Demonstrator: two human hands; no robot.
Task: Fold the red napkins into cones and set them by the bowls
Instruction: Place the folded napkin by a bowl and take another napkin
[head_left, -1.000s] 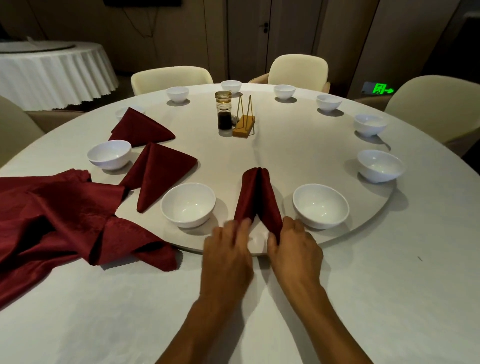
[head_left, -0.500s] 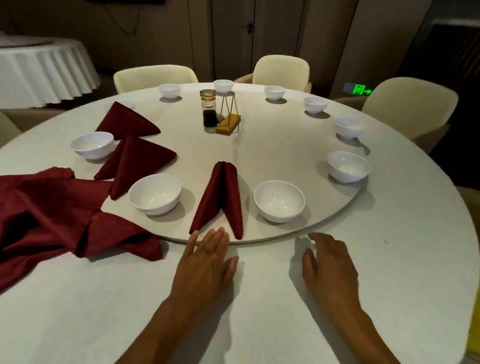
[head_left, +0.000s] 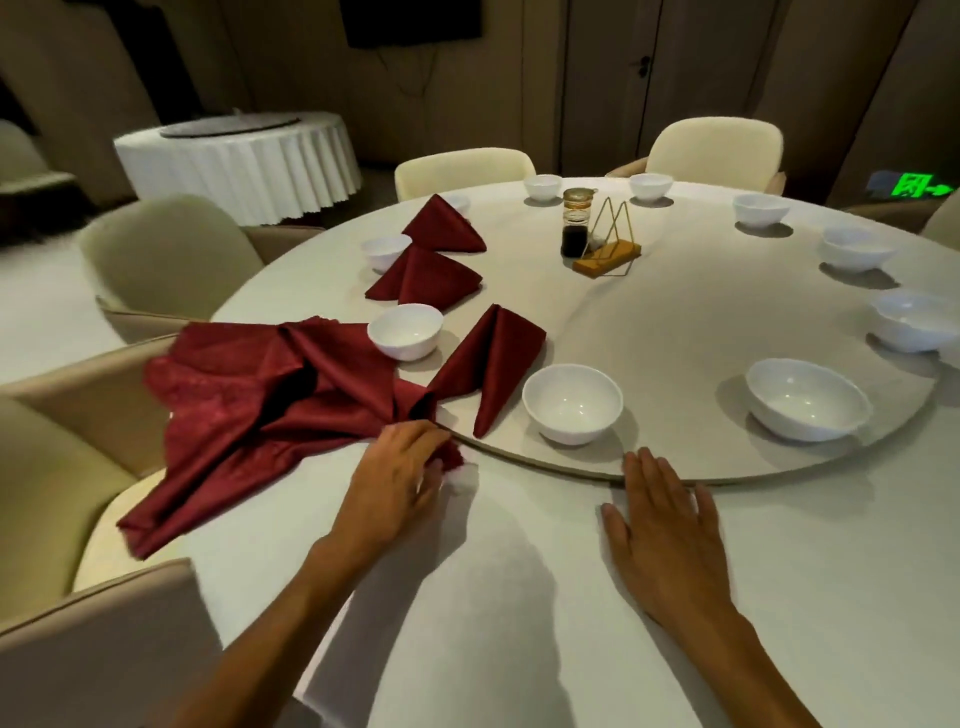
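A heap of unfolded red napkins (head_left: 249, 410) lies on the white tablecloth at the left. My left hand (head_left: 397, 480) pinches a corner of the heap near the turntable's rim. Three folded red cones lie on the round turntable (head_left: 675, 332): the nearest cone (head_left: 498, 364) between two white bowls (head_left: 405, 332) (head_left: 572, 402), a second cone (head_left: 426, 278) and a third cone (head_left: 441, 226) further back. My right hand (head_left: 665, 525) rests flat on the cloth, fingertips at the turntable's edge.
Several more white bowls (head_left: 805, 397) ring the turntable's right side. A sauce bottle (head_left: 575, 228) and a wooden holder with gold wire (head_left: 608, 254) stand mid-table. Cream chairs (head_left: 166, 249) surround the table; another draped table (head_left: 244, 161) stands behind.
My left hand left the folded cone, moved left and took hold of the napkin heap's corner. My right hand came off the cone and lies flat. The view swung left.
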